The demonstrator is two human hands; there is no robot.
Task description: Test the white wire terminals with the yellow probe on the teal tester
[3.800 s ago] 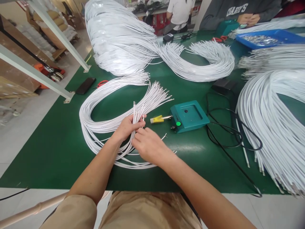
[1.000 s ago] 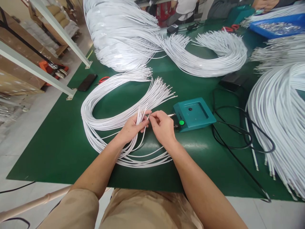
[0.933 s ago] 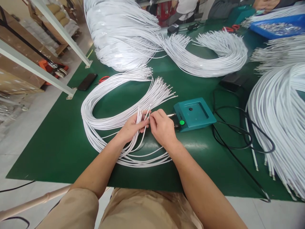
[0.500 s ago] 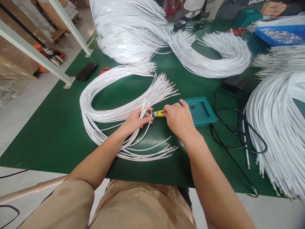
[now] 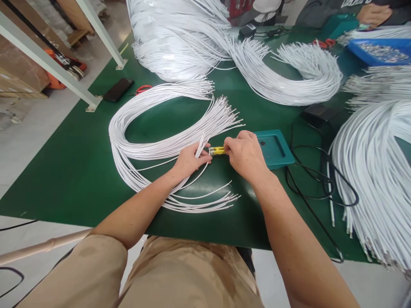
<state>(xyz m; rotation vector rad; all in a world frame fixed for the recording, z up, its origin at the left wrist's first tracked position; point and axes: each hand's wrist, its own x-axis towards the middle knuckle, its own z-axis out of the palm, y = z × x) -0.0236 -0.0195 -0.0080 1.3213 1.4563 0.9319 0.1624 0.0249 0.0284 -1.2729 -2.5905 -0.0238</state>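
My left hand (image 5: 192, 159) is closed round a small bunch of white wires (image 5: 146, 150) that curve away in a big loop over the green table. One wire end reaches from that bunch to a yellow connector (image 5: 217, 150). My right hand (image 5: 244, 155) pinches the right end of the yellow connector, just in front of a teal box (image 5: 276, 147). More loose wire ends (image 5: 205, 201) lie fanned on the table below both hands.
Large heaps of white wires (image 5: 180, 38) fill the back and right (image 5: 372, 171) of the green table (image 5: 77, 171). Black cables (image 5: 321, 188) trail right of the box. A phone (image 5: 118, 89), red scissors (image 5: 143, 89) and a blue tray (image 5: 379, 51) sit further off. Another person's hand (image 5: 369, 13) works opposite.
My right hand left the wire ends in my left hand and moved right to the yellow connector by the teal box. The left hand kept its grip on the bunch.
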